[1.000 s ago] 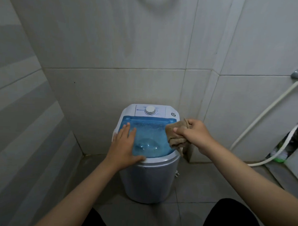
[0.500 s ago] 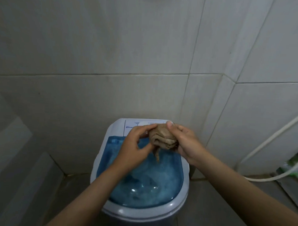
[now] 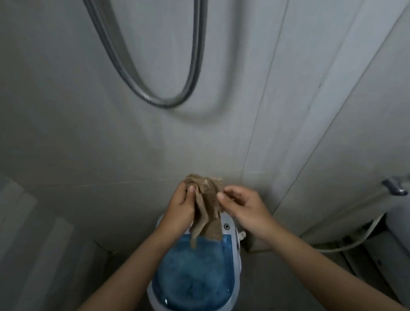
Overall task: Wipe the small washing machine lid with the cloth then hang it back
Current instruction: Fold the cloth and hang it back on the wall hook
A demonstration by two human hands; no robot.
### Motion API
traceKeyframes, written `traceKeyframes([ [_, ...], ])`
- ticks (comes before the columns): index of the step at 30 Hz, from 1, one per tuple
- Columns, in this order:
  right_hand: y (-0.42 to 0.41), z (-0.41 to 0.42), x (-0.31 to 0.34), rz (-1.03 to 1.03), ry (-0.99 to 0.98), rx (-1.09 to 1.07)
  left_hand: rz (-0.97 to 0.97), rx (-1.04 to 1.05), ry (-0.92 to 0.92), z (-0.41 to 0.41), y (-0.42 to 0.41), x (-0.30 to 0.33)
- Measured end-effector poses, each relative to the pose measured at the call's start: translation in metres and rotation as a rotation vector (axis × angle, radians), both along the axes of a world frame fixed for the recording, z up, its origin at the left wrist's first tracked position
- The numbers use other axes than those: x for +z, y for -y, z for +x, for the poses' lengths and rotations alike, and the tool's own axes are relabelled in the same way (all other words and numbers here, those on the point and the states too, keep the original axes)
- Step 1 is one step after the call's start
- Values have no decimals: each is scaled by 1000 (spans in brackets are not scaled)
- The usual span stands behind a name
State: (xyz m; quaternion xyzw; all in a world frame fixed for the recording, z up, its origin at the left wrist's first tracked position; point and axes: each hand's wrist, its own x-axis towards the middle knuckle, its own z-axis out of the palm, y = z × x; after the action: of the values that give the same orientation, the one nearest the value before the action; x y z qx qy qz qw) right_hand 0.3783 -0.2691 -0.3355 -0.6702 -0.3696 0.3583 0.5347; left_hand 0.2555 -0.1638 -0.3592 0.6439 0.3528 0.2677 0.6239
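A small white washing machine with a translucent blue lid (image 3: 192, 278) stands below me against the tiled wall. Above its back edge I hold a crumpled brown cloth (image 3: 208, 206), which hangs down in folds. My left hand (image 3: 181, 208) grips the cloth's upper left part. My right hand (image 3: 241, 207) pinches its right edge between thumb and fingers. Both hands are raised clear of the lid and do not touch it.
A grey shower hose (image 3: 156, 60) loops down the wall above my hands. A tap (image 3: 394, 186) with a white hose (image 3: 354, 244) sits at the right, next to a white fixture at the frame's right edge. Striped tiles cover the left wall.
The cloth went from my right hand alone to both hands and rose off the lid. My left hand left the lid. My view tilted up, showing the shower hose.
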Motion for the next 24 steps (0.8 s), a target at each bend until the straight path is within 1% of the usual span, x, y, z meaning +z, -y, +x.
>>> traceKeyframes([
  [2, 1, -8, 50, 46, 40, 39, -23, -42, -39, -2, 7, 51],
  [4, 2, -16, 112, 79, 84, 38, 24, -66, -105, -5, 10, 107],
  [6, 6, -26, 165, 108, 121, 11, 51, -44, -159, -11, 14, 154],
  [7, 8, -30, 193, 126, 132, 3, 10, -17, -161, -17, 16, 182],
  [8, 8, -33, 217, 135, 135, -3, -81, -1, -131, -22, 20, 210],
  [10, 10, -39, 256, 141, 124, 13, -312, -91, 5, -32, 27, 256],
  [11, 10, -41, 273, 139, 121, 22, -387, -135, 77, -38, 31, 275],
  [12, 10, -43, 289, 141, 125, 31, -402, -138, 119, -46, 34, 296],
  [13, 10, -45, 305, 146, 131, 45, -354, -109, 117, -55, 35, 314],
  [14, 8, -49, 320, 156, 131, 54, -266, -77, 94, -63, 36, 331],
  [16, 4, -54, 344, 199, 98, 44, -77, -39, 30, -76, 34, 350],
  [18, 1, -62, 366, 236, 114, 25, 63, 25, -16, -94, 28, 367],
  [20, -3, -69, 380, 269, 243, 47, 179, 70, -78, -113, 20, 381],
  [21, -6, -73, 386, 277, 354, 69, 266, 83, -107, -123, 15, 387],
  [24, -22, -86, 393, 248, 688, 194, 689, 168, -247, -154, -3, 397],
])
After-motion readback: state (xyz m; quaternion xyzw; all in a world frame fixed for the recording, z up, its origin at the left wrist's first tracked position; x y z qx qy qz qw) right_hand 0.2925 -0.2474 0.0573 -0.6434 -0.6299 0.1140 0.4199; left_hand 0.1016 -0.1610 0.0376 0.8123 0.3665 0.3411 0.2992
